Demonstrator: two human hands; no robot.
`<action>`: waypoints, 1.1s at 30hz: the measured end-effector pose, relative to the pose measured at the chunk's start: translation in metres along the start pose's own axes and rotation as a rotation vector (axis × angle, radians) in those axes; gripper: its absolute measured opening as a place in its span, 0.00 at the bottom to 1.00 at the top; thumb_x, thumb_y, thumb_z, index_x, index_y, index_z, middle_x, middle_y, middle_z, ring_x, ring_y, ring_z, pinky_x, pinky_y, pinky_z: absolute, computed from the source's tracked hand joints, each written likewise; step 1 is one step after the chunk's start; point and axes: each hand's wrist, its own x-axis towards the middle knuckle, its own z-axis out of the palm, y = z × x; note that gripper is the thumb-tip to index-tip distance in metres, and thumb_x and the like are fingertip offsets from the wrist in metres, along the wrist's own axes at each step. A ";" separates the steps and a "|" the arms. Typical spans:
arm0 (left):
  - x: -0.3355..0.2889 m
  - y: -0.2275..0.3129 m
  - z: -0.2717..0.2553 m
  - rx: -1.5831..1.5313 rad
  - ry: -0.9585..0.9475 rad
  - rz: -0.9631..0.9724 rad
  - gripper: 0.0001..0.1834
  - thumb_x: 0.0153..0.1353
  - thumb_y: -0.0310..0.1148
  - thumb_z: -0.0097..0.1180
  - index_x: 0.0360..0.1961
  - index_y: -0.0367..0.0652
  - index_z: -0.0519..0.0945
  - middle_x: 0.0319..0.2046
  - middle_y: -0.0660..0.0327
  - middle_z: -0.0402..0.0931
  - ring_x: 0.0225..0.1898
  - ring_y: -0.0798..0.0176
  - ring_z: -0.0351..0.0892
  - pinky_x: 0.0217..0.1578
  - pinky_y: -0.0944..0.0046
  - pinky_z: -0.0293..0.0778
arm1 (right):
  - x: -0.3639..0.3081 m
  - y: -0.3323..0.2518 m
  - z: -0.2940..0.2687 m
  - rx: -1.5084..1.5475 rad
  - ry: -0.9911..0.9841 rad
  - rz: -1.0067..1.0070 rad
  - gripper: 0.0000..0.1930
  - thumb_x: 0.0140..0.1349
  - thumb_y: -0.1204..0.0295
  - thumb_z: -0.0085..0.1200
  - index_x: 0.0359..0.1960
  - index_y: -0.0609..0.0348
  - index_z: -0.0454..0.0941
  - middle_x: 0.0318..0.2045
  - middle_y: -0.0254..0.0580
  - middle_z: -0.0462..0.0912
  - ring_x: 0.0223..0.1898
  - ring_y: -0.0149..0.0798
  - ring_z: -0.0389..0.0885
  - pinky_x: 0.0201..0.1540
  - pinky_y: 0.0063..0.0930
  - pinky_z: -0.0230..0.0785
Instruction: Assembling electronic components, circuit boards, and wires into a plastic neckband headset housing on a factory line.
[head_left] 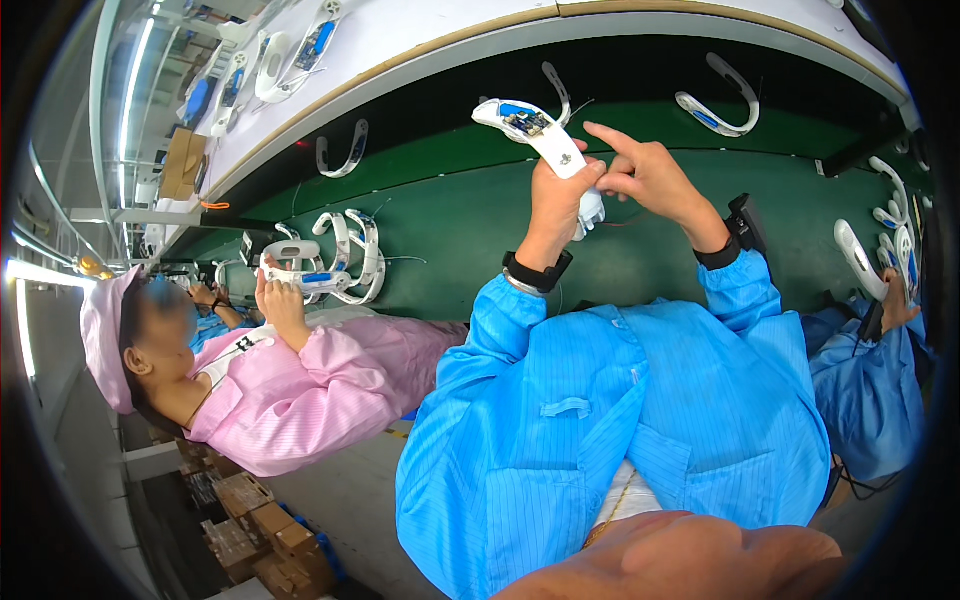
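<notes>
My left hand (556, 205) is closed around a white curved plastic device housing (560, 152), raised above the green bench. Toward its far end, a circuit board (527, 122) and a blue block lie exposed. A white piece (591, 212) shows just below the grip; I cannot make out what it is. Close on the right, my right hand (655, 180) has its index finger stretched out and its thumb apart, near the left thumb. Nothing is visible between those fingers. Behind the housing, a thin curved white band (556, 88) lies on the bench.
More curved white housings rest on the green bench (450, 215), one at far left (343, 150) and one at far right (722, 105). A white shelf (420, 25) runs above. A person in pink (310, 385) handles housings at left; a blue-sleeved person (870, 390) works at right.
</notes>
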 end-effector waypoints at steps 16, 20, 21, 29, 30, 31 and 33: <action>0.016 0.020 -0.034 -0.387 0.186 0.068 0.11 0.67 0.39 0.49 0.38 0.41 0.67 0.32 0.59 0.70 0.31 0.64 0.70 0.40 0.58 0.72 | -0.051 0.017 0.020 0.038 0.331 -0.031 0.06 0.54 0.77 0.56 0.21 0.62 0.74 0.08 0.29 0.67 0.13 0.18 0.59 0.17 0.19 0.49; 0.019 0.023 -0.044 -0.591 0.191 0.024 0.14 0.67 0.42 0.49 0.36 0.42 0.68 0.30 0.58 0.68 0.31 0.64 0.69 0.41 0.61 0.73 | -0.060 0.015 0.033 -0.063 0.401 -0.142 0.06 0.52 0.78 0.58 0.20 0.61 0.74 0.07 0.32 0.65 0.10 0.20 0.60 0.14 0.20 0.50; 0.019 0.021 -0.045 -0.634 0.194 0.019 0.14 0.67 0.42 0.48 0.35 0.41 0.68 0.30 0.58 0.68 0.31 0.64 0.69 0.42 0.61 0.73 | -0.061 0.013 0.035 -0.095 0.407 -0.172 0.06 0.51 0.79 0.58 0.20 0.61 0.74 0.07 0.33 0.66 0.10 0.22 0.61 0.14 0.21 0.51; 0.018 0.016 -0.051 -0.796 0.244 -0.016 0.14 0.67 0.40 0.47 0.34 0.39 0.67 0.29 0.56 0.67 0.30 0.64 0.69 0.42 0.60 0.74 | -0.060 0.013 0.049 -0.158 0.393 -0.264 0.06 0.50 0.79 0.59 0.20 0.59 0.74 0.09 0.36 0.70 0.09 0.27 0.66 0.13 0.23 0.54; 0.017 0.015 -0.052 -0.812 0.205 -0.018 0.14 0.67 0.40 0.47 0.34 0.38 0.67 0.29 0.56 0.67 0.30 0.64 0.69 0.41 0.60 0.74 | -0.060 0.016 0.050 -0.151 0.412 -0.258 0.06 0.50 0.79 0.59 0.20 0.59 0.74 0.09 0.37 0.70 0.09 0.28 0.66 0.13 0.23 0.54; 0.016 0.015 -0.052 -0.829 0.166 -0.020 0.13 0.67 0.39 0.47 0.34 0.38 0.67 0.28 0.56 0.67 0.30 0.64 0.69 0.41 0.60 0.75 | -0.059 0.017 0.051 -0.144 0.431 -0.251 0.06 0.50 0.79 0.59 0.20 0.58 0.74 0.09 0.37 0.70 0.09 0.28 0.67 0.13 0.24 0.55; 0.015 0.017 -0.051 -0.827 0.174 -0.011 0.13 0.67 0.39 0.47 0.34 0.38 0.67 0.28 0.56 0.67 0.30 0.64 0.69 0.41 0.61 0.75 | -0.059 0.016 0.050 -0.158 0.432 -0.254 0.06 0.50 0.79 0.59 0.20 0.59 0.74 0.09 0.37 0.71 0.09 0.28 0.67 0.13 0.24 0.55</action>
